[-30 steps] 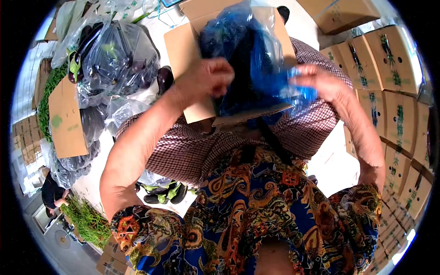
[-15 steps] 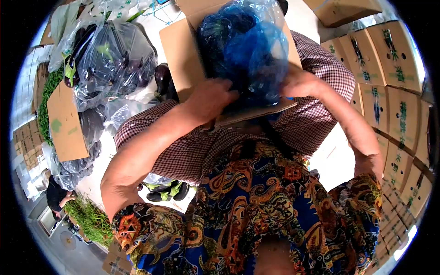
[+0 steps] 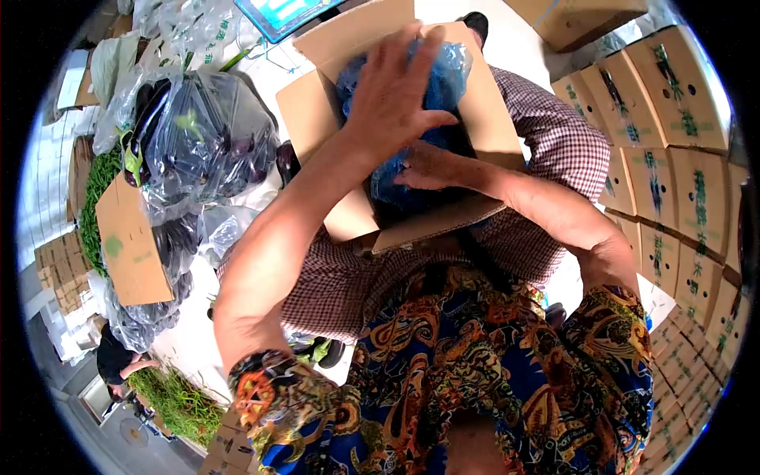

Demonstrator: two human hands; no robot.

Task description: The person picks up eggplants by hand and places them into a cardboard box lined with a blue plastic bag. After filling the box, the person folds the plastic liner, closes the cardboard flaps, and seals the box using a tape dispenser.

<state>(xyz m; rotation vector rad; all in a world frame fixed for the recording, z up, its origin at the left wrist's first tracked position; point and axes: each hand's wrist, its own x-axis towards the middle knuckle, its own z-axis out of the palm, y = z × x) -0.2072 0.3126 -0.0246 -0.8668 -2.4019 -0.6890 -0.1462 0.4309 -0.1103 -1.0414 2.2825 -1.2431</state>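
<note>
An open cardboard box stands between my knees with its flaps folded out. Inside it lies a blue plastic bag, crumpled and shiny; its contents are hidden. My left hand is spread over the bag's far part, fingers pointing away from me and thumb out to the right. Just nearer to me, my right hand reaches in over the right wall and rests on the bag, its fingers extended leftward. Neither hand visibly grips anything.
To the left lie clear plastic bags of eggplants and an upright cardboard piece. Stacked cartons line the right side. A blue-framed device sits beyond the box. Green peppers and another person are at lower left.
Both hands have moved from the bag's sides onto its top, the left going farther forward. The bag, bulging above the box before, now sits lower inside it.
</note>
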